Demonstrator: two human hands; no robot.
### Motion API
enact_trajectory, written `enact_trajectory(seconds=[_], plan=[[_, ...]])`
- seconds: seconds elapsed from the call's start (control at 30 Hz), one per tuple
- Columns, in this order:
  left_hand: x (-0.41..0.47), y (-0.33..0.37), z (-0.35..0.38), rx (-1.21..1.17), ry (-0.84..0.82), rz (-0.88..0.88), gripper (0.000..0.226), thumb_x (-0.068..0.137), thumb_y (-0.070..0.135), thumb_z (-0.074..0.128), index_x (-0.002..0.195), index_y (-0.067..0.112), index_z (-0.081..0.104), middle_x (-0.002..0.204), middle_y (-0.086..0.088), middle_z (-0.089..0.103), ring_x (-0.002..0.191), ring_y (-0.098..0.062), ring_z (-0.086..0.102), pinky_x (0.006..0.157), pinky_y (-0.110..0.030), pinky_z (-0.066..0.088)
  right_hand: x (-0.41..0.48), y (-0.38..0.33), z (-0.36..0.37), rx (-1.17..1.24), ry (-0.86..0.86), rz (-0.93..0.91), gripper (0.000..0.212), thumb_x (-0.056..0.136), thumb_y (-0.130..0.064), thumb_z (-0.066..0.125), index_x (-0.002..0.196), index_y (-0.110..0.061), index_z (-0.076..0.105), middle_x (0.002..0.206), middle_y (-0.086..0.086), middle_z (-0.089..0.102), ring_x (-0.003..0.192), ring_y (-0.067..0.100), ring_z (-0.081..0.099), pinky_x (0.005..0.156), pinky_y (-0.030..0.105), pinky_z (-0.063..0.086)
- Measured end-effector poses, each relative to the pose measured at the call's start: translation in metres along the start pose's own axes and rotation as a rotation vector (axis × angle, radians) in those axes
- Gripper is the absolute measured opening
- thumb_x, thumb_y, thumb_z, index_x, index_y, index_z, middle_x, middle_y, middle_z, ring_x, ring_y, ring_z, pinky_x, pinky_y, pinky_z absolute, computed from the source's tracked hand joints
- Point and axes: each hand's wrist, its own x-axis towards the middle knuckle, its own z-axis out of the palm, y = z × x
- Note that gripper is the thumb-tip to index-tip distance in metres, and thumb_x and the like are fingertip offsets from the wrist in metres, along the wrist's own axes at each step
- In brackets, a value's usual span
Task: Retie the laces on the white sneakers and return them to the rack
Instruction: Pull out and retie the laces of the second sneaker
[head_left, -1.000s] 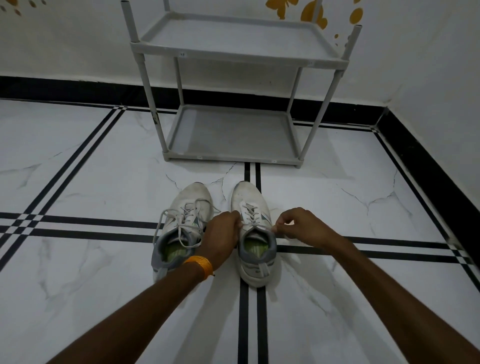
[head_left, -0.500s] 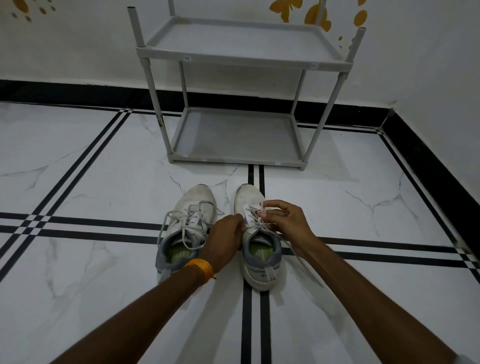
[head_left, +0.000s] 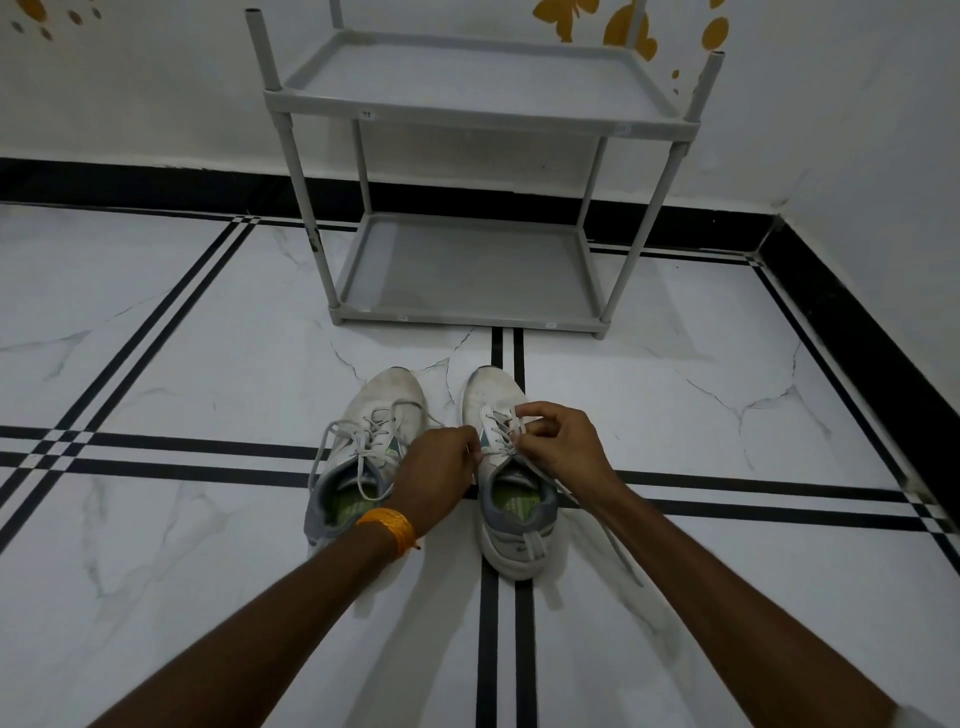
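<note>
I keep the two worn white lace-up sneakers toes-forward on the white marble floor just before the front edge of the grey plastic two-shelf rack, so they go straight back in. My left hand and right hand each pinch a lace end over the right sneaker, cinching its knot. The left sneaker has slack, looping laces.

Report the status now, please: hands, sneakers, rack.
Left hand and right hand both pinch laces on right sneaker, knot unfinished. Left sneaker laces loose. Rack holds nothing, path clear.
</note>
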Motion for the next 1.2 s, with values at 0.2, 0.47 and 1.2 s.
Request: enact_trajectory(seconds=[0.2,0.47,1.2], plan=[[0.012,0.002,-0.025,-0.025,-0.059,-0.034,0.025,0.088,0.031,0.062,0.078,0.015,0.078,0.077,-0.004,0.075,0.080,-0.018,0.063,0.068,-0.026,0.044,-0.002,0.000,-0.003,0.003,0.031,-0.014,0.033,0.081,-0.009,0.069,0.111,-0.023,0.069,0.086,0.011,0.070,0.080,0.024,0.069,0.071,0.034,0.060],[0.006,0.030,-0.015,-1.134,-0.087,-0.334,0.023,0.094,0.018,0.059,0.110,0.007,0.071,0.108,-0.005,0.074,0.095,-0.008,0.070,0.075,-0.018,0.056,-0.005,-0.010,0.000,0.148,-0.077,-0.003,0.029,0.087,-0.006,0.061,0.112,-0.019,0.064,0.085,0.012,0.071,0.076,0.021,0.070,0.063,0.024,0.057],[0.013,0.042,0.014,-0.775,0.293,-0.225,0.017,0.088,0.012,0.067,0.103,0.012,0.075,0.095,0.002,0.074,0.088,-0.001,0.068,0.083,-0.014,0.055,-0.003,-0.003,-0.002,0.227,-0.106,0.022,0.022,0.098,-0.013,0.053,0.101,-0.008,0.074,0.088,0.017,0.072,0.080,0.020,0.066,0.075,0.027,0.056]])
